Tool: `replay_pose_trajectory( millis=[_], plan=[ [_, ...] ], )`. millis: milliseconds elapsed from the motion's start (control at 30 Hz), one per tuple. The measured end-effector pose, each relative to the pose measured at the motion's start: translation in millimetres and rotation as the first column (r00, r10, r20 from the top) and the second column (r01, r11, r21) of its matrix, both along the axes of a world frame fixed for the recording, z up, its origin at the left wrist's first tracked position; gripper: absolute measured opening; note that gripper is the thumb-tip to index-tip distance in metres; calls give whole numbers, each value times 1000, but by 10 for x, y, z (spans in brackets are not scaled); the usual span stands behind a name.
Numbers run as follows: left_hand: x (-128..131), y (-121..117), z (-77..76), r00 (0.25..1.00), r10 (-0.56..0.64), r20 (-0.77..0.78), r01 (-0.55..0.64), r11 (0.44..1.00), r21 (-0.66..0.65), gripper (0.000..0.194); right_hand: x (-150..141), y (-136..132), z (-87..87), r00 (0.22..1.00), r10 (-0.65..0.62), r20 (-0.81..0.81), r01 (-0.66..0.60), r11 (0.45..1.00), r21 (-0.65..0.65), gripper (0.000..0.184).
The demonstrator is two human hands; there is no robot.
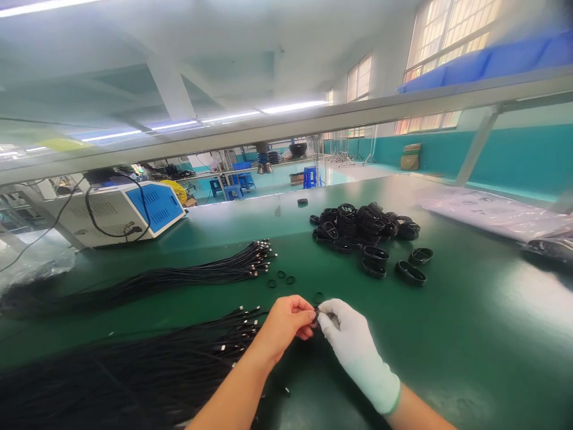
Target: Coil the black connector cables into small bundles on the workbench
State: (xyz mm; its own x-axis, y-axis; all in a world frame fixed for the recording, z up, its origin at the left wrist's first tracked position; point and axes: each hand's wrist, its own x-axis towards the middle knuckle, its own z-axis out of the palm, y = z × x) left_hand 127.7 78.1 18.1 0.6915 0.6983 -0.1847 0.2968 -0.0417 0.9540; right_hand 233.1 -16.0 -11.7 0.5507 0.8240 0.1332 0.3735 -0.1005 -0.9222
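Observation:
My bare left hand (290,322) and my right hand (347,331), in a white glove, meet low in the middle of the head view. Both are closed, thumbs against fingers, on a small dark item (316,318) that the fingers mostly hide; its kind cannot be made out. A thin black ring (318,297) lies just beyond the fingertips, and several similar small rings (282,275) lie farther off. Left of my left hand spreads a thick bundle of black cables (147,364) with metal plug ends. A second cable bundle (192,275) lies behind it.
Coiled black cables (358,224) form a heap beyond my right hand, with a few coils (410,273) apart on the green table (474,334). A white and blue machine (129,212) stands at back left. Plastic sheeting (492,212) lies at right. A shelf beam (286,128) crosses overhead.

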Motion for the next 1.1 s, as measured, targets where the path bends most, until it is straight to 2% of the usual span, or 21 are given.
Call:
replay_pose_trajectory(
  millis=[100,200,367,467,633,767,967,1033,1100],
  plan=[
    [-47,95,22,990,138,43,-140,987,72,14,15,-23,38,998,24,-54,-25,1000,-16,15],
    [-180,298,103,963,258,83,-268,950,157,17,40,-44,74,995,33,-90,-35,999,-25,19],
    [-427,593,183,939,341,32,-335,894,299,20,99,-70,116,995,-25,-98,20,998,-56,20],
    [-452,691,136,933,360,-22,-324,863,387,17,131,-74,126,994,-65,-85,58,995,-79,19],
    [-264,723,46,947,307,-95,-230,854,467,14,162,-63,120,998,-49,-34,45,994,-95,20],
    [-161,691,74,961,231,-156,-121,850,513,18,245,-41,246,998,-55,36,59,994,-97,21],
    [-337,615,203,946,229,-231,-59,818,572,18,429,182,637,981,10,194,13,993,-118,18],
    [-435,557,246,943,225,-244,-42,812,583,18,449,319,664,970,38,240,-3,989,-146,16],
    [-544,485,299,939,230,-255,-35,803,595,19,451,463,612,958,73,277,-21,982,-189,18]
  ],
)
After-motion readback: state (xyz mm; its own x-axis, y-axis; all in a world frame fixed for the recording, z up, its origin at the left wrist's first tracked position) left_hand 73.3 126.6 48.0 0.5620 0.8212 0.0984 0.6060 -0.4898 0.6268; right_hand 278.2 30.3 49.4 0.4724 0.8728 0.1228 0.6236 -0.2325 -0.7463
